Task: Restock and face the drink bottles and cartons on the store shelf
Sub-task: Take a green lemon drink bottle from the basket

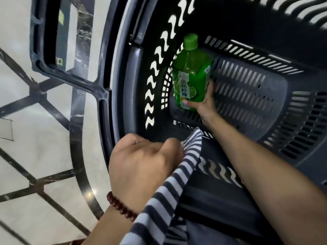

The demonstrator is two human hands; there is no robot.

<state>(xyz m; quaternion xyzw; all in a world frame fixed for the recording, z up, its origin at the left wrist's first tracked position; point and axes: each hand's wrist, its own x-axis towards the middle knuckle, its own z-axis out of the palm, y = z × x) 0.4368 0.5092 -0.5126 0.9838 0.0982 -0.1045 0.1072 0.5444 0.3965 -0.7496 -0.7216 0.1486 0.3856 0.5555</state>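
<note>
In basket (247, 89) | right hand (207, 105) grips green bottle (192, 71) | left hand (141, 161) pinches striped cloth (169, 195)

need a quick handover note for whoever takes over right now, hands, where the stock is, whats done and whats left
Right hand: gripping the lower part of the green bottle, green cap up, down inside the dark basket.
Left hand: at the basket's near rim, pinching the striped cloth.
Stock: no other drink shows in the basket; the shelf is out of view.
Done: bottle in hand.
Left: lift it out, carry it to the shelf, set it label forward. Shelf state cannot be judged from here.
</note>
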